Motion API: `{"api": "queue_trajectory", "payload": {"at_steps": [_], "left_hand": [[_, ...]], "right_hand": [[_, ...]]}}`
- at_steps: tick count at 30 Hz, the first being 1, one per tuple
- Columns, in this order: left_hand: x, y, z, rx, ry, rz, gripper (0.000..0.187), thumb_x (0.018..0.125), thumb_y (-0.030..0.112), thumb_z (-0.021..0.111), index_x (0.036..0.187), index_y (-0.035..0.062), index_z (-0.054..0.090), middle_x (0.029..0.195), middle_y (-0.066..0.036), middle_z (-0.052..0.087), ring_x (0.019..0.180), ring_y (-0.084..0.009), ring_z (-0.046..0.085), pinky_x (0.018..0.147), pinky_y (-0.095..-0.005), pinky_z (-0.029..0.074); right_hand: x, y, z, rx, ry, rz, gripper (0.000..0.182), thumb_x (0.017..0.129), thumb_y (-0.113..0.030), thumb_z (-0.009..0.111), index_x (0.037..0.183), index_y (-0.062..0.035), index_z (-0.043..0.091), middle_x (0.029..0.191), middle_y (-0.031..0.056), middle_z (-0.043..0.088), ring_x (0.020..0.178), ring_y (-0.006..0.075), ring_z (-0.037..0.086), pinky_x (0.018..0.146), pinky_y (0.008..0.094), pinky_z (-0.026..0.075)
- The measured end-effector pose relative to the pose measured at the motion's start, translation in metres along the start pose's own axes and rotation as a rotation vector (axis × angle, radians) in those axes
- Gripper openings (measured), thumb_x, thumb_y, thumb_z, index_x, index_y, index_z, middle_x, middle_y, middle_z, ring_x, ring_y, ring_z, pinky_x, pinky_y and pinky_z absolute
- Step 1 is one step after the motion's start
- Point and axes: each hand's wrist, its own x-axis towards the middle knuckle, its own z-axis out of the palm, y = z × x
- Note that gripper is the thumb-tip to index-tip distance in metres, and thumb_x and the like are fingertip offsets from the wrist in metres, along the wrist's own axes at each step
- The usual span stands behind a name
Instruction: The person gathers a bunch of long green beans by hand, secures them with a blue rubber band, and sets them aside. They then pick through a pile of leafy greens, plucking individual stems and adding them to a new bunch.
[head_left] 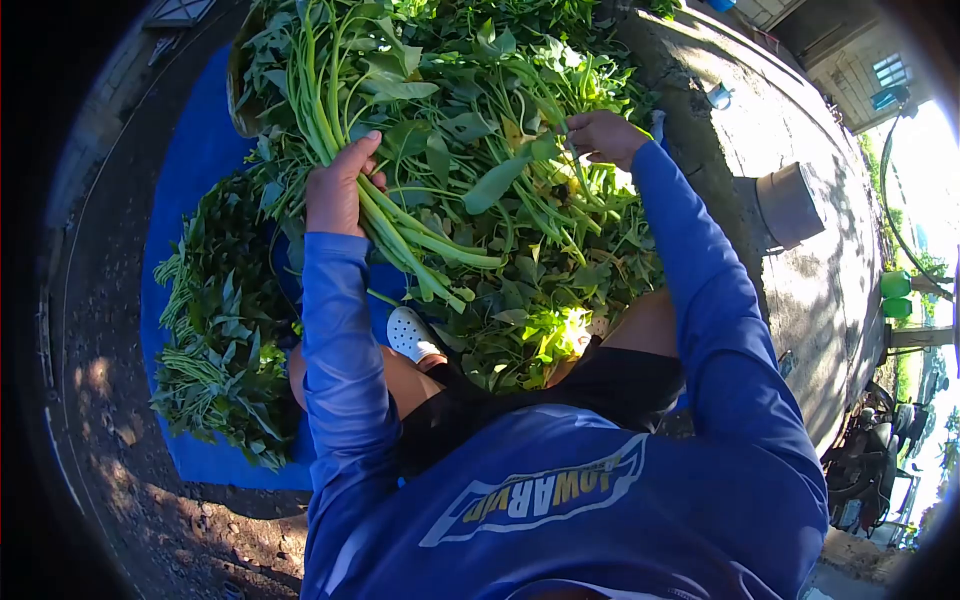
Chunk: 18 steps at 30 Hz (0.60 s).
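Observation:
My left hand (342,190) is closed around a bunch of leafy green stems (415,240). Their cut ends point down and to the right, and the leaves spread upward. Over the right side of a large heap of leafy greens (460,130), my right hand (603,137) has its fingers bent together at a green stem with a leaf (542,148). The fingertips are partly hidden among the leaves. Beneath both hands the heap reaches down between my legs.
A blue tarp (190,140) lies under the greens. Tied-looking bundles of greens (225,330) are piled on its left side. A white clog (408,333) is on my foot. To the right stand a grey bucket-like container (788,205) and a pale concrete surface (815,290).

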Motion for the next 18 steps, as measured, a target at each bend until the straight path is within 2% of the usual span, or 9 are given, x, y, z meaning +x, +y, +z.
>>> {"api": "queue_trajectory", "payload": {"at_steps": [4, 5, 8, 9, 12, 13, 16, 18], "left_hand": [[-0.007, -0.003, 0.001, 0.076, -0.003, 0.08, 0.028, 0.082, 0.027, 0.087, 0.091, 0.0065, 0.07, 0.074, -0.001, 0.058, 0.059, -0.0148, 0.059, 0.054, -0.0308, 0.049], [-0.006, -0.006, 0.0, 0.064, -0.015, 0.093, 0.029, 0.081, 0.026, 0.088, 0.093, 0.0042, 0.072, 0.073, -0.002, 0.058, 0.058, -0.0158, 0.059, 0.053, -0.0308, 0.049], [-0.001, -0.012, -0.001, 0.129, -0.01, 0.101, 0.027, 0.083, 0.027, 0.087, 0.092, 0.0071, 0.071, 0.071, -0.001, 0.059, 0.057, -0.014, 0.059, 0.054, -0.0293, 0.048], [-0.002, -0.012, 0.0, 0.137, -0.013, 0.118, 0.029, 0.082, 0.028, 0.088, 0.089, 0.0067, 0.07, 0.07, -0.001, 0.059, 0.056, -0.0152, 0.06, 0.053, -0.0307, 0.049], [0.001, -0.024, -0.001, 0.122, -0.013, 0.056, 0.031, 0.081, 0.03, 0.088, 0.084, 0.0066, 0.068, 0.07, -0.002, 0.06, 0.057, -0.0169, 0.061, 0.054, -0.0331, 0.051], [0.005, -0.025, 0.003, 0.115, -0.006, 0.065, 0.031, 0.081, 0.03, 0.088, 0.084, 0.0068, 0.067, 0.07, -0.002, 0.06, 0.057, -0.0173, 0.061, 0.055, -0.0337, 0.051], [0.003, -0.041, 0.015, 0.097, 0.002, 0.049, 0.032, 0.081, 0.03, 0.088, 0.082, 0.0071, 0.065, 0.07, -0.003, 0.059, 0.057, -0.0183, 0.061, 0.056, -0.0354, 0.052], [0.0, -0.053, 0.023, 0.077, -0.019, 0.008, 0.032, 0.081, 0.03, 0.088, 0.083, 0.0072, 0.065, 0.071, -0.003, 0.059, 0.057, -0.0187, 0.061, 0.056, -0.0364, 0.052]], "right_hand": [[-0.005, -0.04, -0.017, 0.235, -0.107, -0.05, 0.024, 0.105, -0.019, 0.063, 0.127, -0.0129, 0.066, 0.114, -0.002, 0.073, 0.1, 0.011, 0.066, 0.085, 0.0321, 0.05], [-0.001, -0.044, -0.019, 0.046, -0.109, 0.0, 0.027, 0.106, -0.02, 0.061, 0.132, -0.0138, 0.063, 0.121, 0.0006, 0.074, 0.104, 0.0122, 0.068, 0.088, 0.033, 0.051], [-0.015, -0.072, -0.033, 0.161, -0.048, -0.252, 0.032, 0.103, -0.023, 0.065, 0.133, -0.0115, 0.062, 0.115, 0.0024, 0.073, 0.107, 0.015, 0.067, 0.096, 0.0388, 0.051], [-0.023, -0.086, -0.031, 0.27, -0.046, -0.27, 0.037, 0.102, -0.022, 0.068, 0.136, -0.0067, 0.062, 0.116, 0.0044, 0.074, 0.108, 0.0155, 0.069, 0.093, 0.0377, 0.054], [-0.022, -0.092, -0.029, 0.132, 0.139, -0.436, 0.049, 0.099, -0.022, 0.072, 0.142, -0.0015, 0.06, 0.115, 0.0058, 0.075, 0.106, 0.0156, 0.07, 0.089, 0.0363, 0.058], [-0.03, -0.1, -0.025, 0.122, 0.193, -0.459, 0.057, 0.097, -0.022, 0.075, 0.145, 0.0025, 0.057, 0.113, 0.0063, 0.076, 0.1, 0.0164, 0.072, 0.084, 0.0344, 0.06], [-0.045, -0.105, -0.003, -0.039, 0.425, -0.512, 0.044, 0.094, -0.024, 0.075, 0.132, -0.002, 0.071, 0.107, 0.0097, 0.078, 0.092, 0.0183, 0.075, 0.082, 0.0336, 0.06], [-0.043, -0.088, 0.01, -0.187, 0.511, -0.55, 0.043, 0.093, -0.027, 0.075, 0.129, -0.0038, 0.073, 0.106, 0.0126, 0.079, 0.092, 0.0198, 0.075, 0.083, 0.035, 0.059]]}}
